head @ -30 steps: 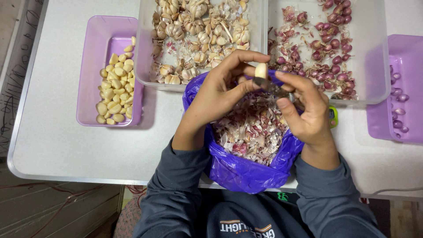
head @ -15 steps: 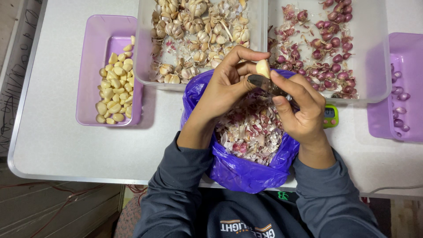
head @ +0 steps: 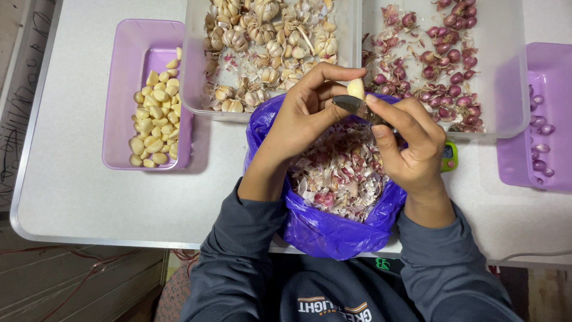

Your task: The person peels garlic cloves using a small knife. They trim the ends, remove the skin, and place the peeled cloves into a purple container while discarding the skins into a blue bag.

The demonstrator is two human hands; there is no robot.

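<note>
My left hand (head: 301,119) pinches a pale garlic clove (head: 356,88) between thumb and fingers. My right hand (head: 411,152) grips a small knife (head: 353,105), its dark blade pressed against the clove's base. Both hands hover over a purple plastic bag (head: 333,229) full of garlic and shallot skins (head: 342,173).
A purple tray (head: 122,89) on the left holds several peeled cloves (head: 156,113). Behind are a clear tub of unpeeled garlic (head: 268,42) and a clear tub of shallots (head: 444,56). Another purple tray (head: 527,149) with peeled shallots sits right. A small green timer (head: 448,157) lies by my right wrist.
The clove and knife shifted slightly up and left between my hands; the clove turned a little in my left fingers. My right hand edged closer to it.
</note>
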